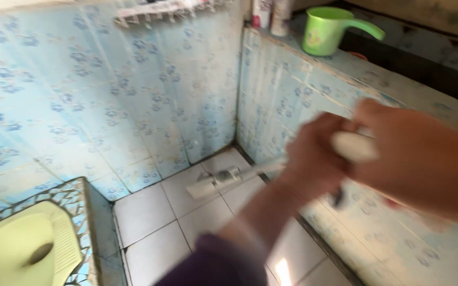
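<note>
Blue flowered wall tiles (pixel 80 106) cover the two walls that meet in the corner, and pale square floor tiles (pixel 155 222) run below them. At the lower left sits a pale green squat toilet pan (pixel 22 249), set in a raised step edged with mosaic pieces (pixel 75 196). On the right a tiled ledge (pixel 356 74) runs along the top of a low wall; a green plastic dipper (pixel 327 29) with a long handle stands on it, and two white bottles (pixel 271 13) stand just beside it in the corner. A wire rack (pixel 160 10) hangs high on the back wall.

The left hand (pixel 314 159) and right hand (pixel 414 159), both blurred, are close together and clamped on the white handle (pixel 353 145) of a long brush. Its white brush head (pixel 213 182) rests on the floor near the corner, well apart from the toilet pan. A purple sleeve (pixel 213 265) covers the left forearm.
</note>
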